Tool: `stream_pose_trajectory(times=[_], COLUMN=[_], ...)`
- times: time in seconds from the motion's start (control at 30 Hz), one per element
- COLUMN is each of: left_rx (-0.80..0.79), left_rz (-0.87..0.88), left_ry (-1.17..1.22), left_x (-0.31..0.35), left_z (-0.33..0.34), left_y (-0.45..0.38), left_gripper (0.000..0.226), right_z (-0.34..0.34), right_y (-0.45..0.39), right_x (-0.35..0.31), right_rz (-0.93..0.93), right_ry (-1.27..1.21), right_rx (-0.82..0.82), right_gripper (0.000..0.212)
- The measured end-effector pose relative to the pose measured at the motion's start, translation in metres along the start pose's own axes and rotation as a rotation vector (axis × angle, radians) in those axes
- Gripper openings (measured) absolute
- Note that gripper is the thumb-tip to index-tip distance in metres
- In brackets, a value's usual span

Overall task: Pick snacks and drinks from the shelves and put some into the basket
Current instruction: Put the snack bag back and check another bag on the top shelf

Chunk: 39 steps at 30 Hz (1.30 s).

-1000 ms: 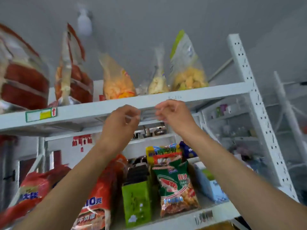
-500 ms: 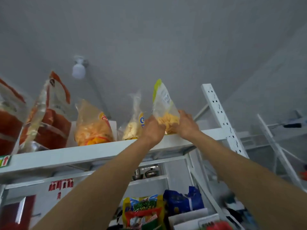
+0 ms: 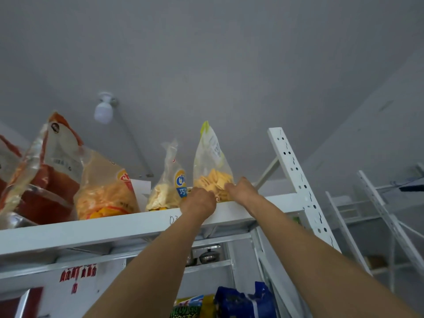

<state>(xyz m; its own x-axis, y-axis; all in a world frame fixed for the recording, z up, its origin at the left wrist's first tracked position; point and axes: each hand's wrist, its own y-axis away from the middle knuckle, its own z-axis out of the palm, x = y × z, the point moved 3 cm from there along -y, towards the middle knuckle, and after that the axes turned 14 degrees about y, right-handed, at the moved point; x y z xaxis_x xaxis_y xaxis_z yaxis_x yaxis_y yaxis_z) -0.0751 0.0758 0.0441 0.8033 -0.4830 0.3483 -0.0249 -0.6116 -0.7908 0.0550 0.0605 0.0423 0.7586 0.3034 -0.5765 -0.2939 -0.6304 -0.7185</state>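
Both hands unmoved: left hand, right hand gripping clear cracker bag.

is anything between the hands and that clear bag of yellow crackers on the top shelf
Nothing visible does. The left hand and right hand are already on the base of the clear cracker bag at the front edge of the top shelf. The chips bag stands beside it, to its left.
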Motion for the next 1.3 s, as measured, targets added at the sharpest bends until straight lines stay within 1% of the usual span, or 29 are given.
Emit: stream_pose_trajectory(times=[0.07, 0.17, 0.27, 0.33, 0.4, 0.5, 0.57, 0.63, 0.73, 0.8, 0.87, 0.9, 1.0, 1.03, 1.13, 1.2, 1.27, 1.3], left_rx=[0.057, 0.148, 0.219, 0.282, 0.358, 0.418, 0.399, 0.396, 0.411, 0.409, 0.378, 0.365, 0.333, 0.304, 0.194, 0.194, 0.264, 0.290], left_rz=[-0.033, -0.060, -0.040, 0.020, 0.081, 0.163, 0.203, 0.224, 0.287, 0.366, 0.429, 0.454, 0.566, 0.628, 0.765, 0.737, 0.620, 0.538], left_ry=[0.016, 0.060, 0.197, 0.294, 0.394, 0.582, 0.754, 0.872, 0.942, 0.930, 0.929, 0.932, 0.851, 0.823, 0.835, 0.901, 0.956, 0.963], left_x=[-0.002, -0.005, -0.009, -0.010, -0.010, -0.006, -0.002, 0.002, 0.004, 0.004, 0.005, 0.006, 0.012, 0.014, 0.017, 0.014, 0.007, 0.002], left_z=[0.001, -0.001, -0.005, -0.008, -0.013, -0.015, -0.013, -0.014, -0.017, -0.016, -0.012, -0.012, -0.018, -0.021, -0.035, -0.043, -0.051, -0.055], left_y=[0.001, 0.003, 0.008, 0.012, 0.019, 0.036, 0.047, 0.059, 0.075, 0.087, 0.101, 0.109, 0.133, 0.139, 0.154, 0.157, 0.150, 0.144], left_gripper=[0.050, 0.062, 0.067, 0.062, 0.056, 0.039, 0.031, 0.030, 0.025, 0.035, 0.049, 0.051, 0.052, 0.053, 0.050, 0.046, 0.045, 0.050], right_z=[0.001, 0.002, 0.001, 0.000, -0.003, -0.003, -0.004, -0.006, -0.013, -0.018, -0.020, -0.020, -0.022, -0.024, -0.028, -0.031, -0.031, -0.029], right_y=[-0.002, -0.005, -0.005, 0.000, 0.008, 0.023, 0.033, 0.039, 0.050, 0.057, 0.068, 0.074, 0.091, 0.096, 0.100, 0.104, 0.109, 0.111], right_x=[0.002, 0.007, 0.015, 0.020, 0.021, 0.014, 0.007, 0.003, 0.001, 0.006, 0.013, 0.016, 0.031, 0.037, 0.059, 0.072, 0.084, 0.090], right_rz=[-0.018, -0.028, -0.068, -0.093, -0.124, -0.154, -0.151, -0.151, -0.161, -0.170, -0.180, -0.180, -0.162, -0.139, 0.023, 0.084, 0.088, 0.078], right_ry=[0.001, -0.028, -0.095, -0.154, -0.203, -0.352, -0.421, -0.490, -0.555, -0.561, -0.575, -0.610, -0.792, -0.838, -0.955, -0.999, -0.994, -0.979], right_rx=[0.015, 0.079, 0.143, 0.181, 0.247, 0.272, 0.274, 0.261, 0.225, 0.258, 0.269, 0.265, 0.306, 0.322, 0.386, 0.383, 0.351, 0.328], right_gripper=[0.057, 0.056, 0.044, 0.037, 0.036, 0.036, 0.037, 0.042, 0.064, 0.072, 0.071, 0.069, 0.041, 0.040, 0.052, 0.047, 0.038, 0.033])
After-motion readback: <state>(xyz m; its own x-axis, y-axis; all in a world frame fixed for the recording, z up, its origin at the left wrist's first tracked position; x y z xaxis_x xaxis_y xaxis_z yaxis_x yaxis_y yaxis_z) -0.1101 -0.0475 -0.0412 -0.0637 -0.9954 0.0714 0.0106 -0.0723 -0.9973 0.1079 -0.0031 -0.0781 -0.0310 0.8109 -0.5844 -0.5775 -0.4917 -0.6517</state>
